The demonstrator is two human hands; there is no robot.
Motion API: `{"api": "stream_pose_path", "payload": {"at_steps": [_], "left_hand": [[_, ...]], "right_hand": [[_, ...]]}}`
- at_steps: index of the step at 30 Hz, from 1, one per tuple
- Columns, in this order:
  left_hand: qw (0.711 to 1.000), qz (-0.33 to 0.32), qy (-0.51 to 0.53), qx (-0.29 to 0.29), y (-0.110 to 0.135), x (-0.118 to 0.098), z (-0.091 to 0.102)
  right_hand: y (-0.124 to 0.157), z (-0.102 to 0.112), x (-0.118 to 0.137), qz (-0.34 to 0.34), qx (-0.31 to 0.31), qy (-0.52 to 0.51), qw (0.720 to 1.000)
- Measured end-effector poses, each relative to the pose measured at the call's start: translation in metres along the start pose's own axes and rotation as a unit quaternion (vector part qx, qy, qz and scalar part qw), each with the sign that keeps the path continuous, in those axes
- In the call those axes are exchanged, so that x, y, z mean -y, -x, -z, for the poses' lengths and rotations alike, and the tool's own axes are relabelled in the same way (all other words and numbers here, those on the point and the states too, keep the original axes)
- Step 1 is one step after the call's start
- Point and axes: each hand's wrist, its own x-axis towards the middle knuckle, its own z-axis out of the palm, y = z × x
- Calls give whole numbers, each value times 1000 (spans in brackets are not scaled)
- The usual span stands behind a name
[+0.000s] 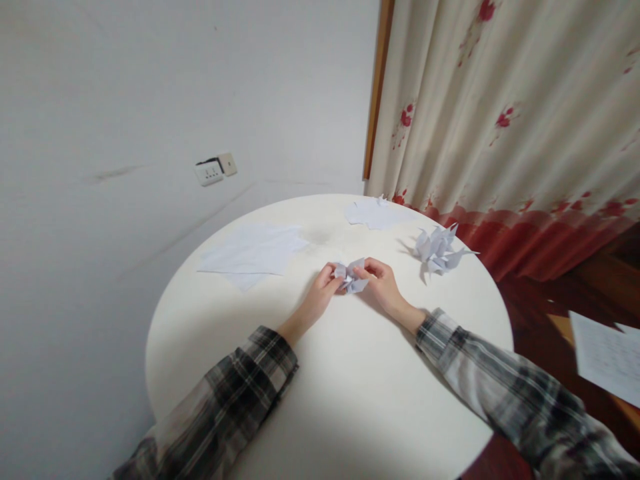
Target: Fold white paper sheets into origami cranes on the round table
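Observation:
A small folded white paper piece (354,279) is held just above the middle of the round table, with several flaps sticking out. My left hand (323,291) pinches its left side between thumb and fingers. On its right side, my right hand (383,283) grips another flap the same way. Parts of the fingers are behind the paper. To the right of my right hand lies a cluster of folded white paper shapes (439,250) with pointed tips, perhaps several cranes.
White paper sheets (255,250) lie overlapping on the round white table (320,413) at left. More sheets (375,214) lie at the far edge, a small folded paper (381,200) beside them. A wall with a socket (209,173) stands behind; a floral curtain (500,133) hangs right.

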Motion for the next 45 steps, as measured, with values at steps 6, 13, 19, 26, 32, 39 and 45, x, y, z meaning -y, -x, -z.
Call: {"api": "stream_pose_path", "payload": {"at_steps": [6,13,19,26,32,39,45], "left_hand": [[1000,-18,10,-5,0,-3,-1],[999,-42,27,6,2,-7,-2],[999,-30,17,14,1,-1,1],[998,-19,54,37,1,2,0],[997,-4,55,54,-2,11,-2],[998,-15,27,-49,-2,3,0],[997,13,25,-70,0,-5,-1]], "right_hand": [[-2,-1,-4,-21,-41,-30,998],[-5,-2,-5,-54,-55,-71,995],[-7,0,-11,-107,-25,-148,983],[-8,3,-13,-129,-37,-172,976],[-8,4,-15,-127,-55,-173,975],[-9,3,-10,-63,-87,-142,984],[-6,-2,-8,-40,-17,-85,995]]}}
